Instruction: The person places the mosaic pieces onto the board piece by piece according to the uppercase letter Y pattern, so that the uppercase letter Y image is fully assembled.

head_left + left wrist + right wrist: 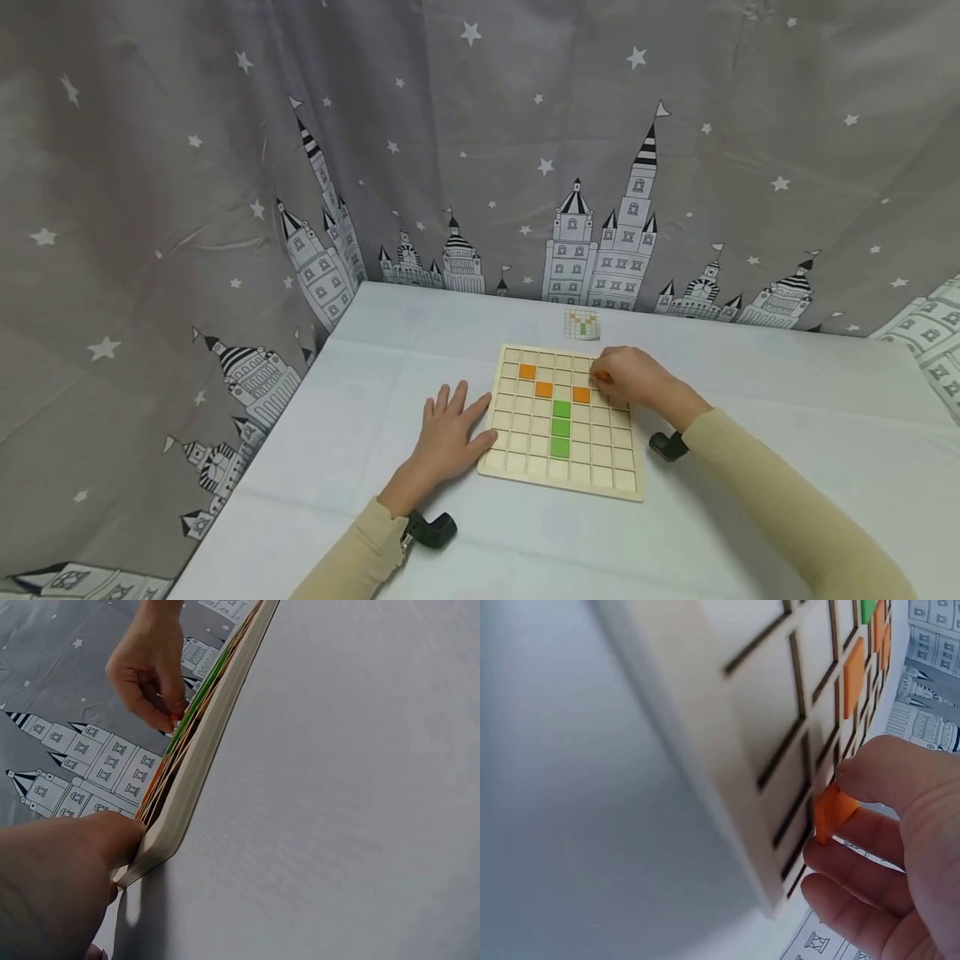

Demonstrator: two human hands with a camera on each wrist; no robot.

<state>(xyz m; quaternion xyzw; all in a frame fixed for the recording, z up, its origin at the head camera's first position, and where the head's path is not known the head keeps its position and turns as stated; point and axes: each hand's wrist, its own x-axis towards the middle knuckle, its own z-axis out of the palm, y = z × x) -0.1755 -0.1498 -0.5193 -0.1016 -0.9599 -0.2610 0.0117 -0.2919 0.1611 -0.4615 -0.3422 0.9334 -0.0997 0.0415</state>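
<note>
A pale wooden grid board (pixel 538 463) lies on the white table. Three green tiles (pixel 560 427) form a column in it, and three orange tiles (pixel 543 389) sit in cells above them. My right hand (pixel 633 379) pinches another orange tile (pixel 832 811) between thumb and fingers, close over the board's upper right cells. At the opposite side, my left hand (pixel 446 433) lies with fingers spread on the table, its thumb and index fingertip at the board's left edge. In the left wrist view, the thumb (pixel 112 834) shows against the board's corner.
Behind the board lies a small pattern card (pixel 582 324) printed with a coloured grid. A grey curtain (pixel 480 150) with stars and castles hangs along the table's back and left edges. Dark wrist cameras (pixel 432 530) are worn on both wrists.
</note>
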